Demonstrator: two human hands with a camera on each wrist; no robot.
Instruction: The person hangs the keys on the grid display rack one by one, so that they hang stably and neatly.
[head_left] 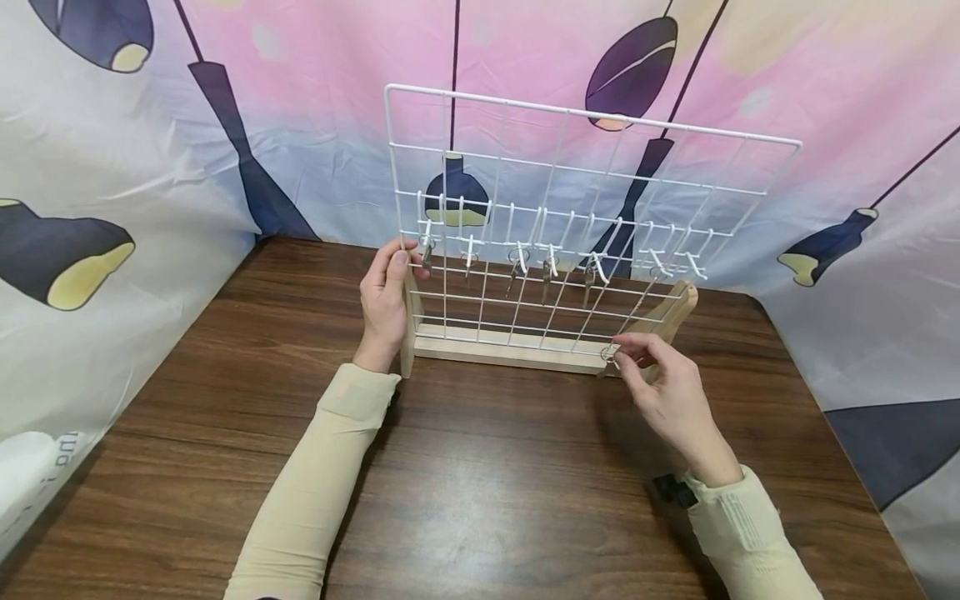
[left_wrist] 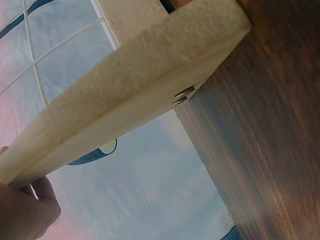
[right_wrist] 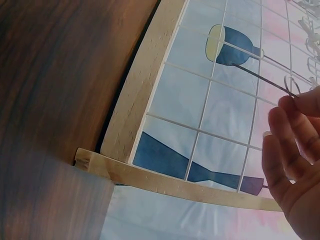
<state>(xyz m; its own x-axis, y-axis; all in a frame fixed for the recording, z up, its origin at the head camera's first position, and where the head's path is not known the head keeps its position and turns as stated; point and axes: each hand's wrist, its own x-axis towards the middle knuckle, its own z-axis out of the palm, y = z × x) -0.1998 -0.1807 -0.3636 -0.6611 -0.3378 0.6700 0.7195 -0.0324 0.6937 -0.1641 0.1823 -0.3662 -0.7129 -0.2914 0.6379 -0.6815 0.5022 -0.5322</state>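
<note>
A white wire grid (head_left: 555,162) stands in a wooden frame with a base bar (head_left: 510,348). My left hand (head_left: 386,292) grips the wooden side post (left_wrist: 115,95) at the grid's left edge. Low at the right side, my right hand (head_left: 667,392) pinches a metal key ring (head_left: 608,354) between thumb and fingertips. A thin dark key (right_wrist: 265,80) seems to extend from that ring, seen nearly edge-on. Across the grid's middle, several white hooks (head_left: 597,267) stick out. Keys on rings hang from several of them, among them a key (head_left: 589,292) right of centre.
The rack stands on a dark brown wooden table (head_left: 465,483) near its back edge. A printed cloth (head_left: 322,108) hangs behind and beside the table. At the frame's right end is a wooden side post (head_left: 671,310). A black strap (head_left: 675,490) shows by the right wrist.
</note>
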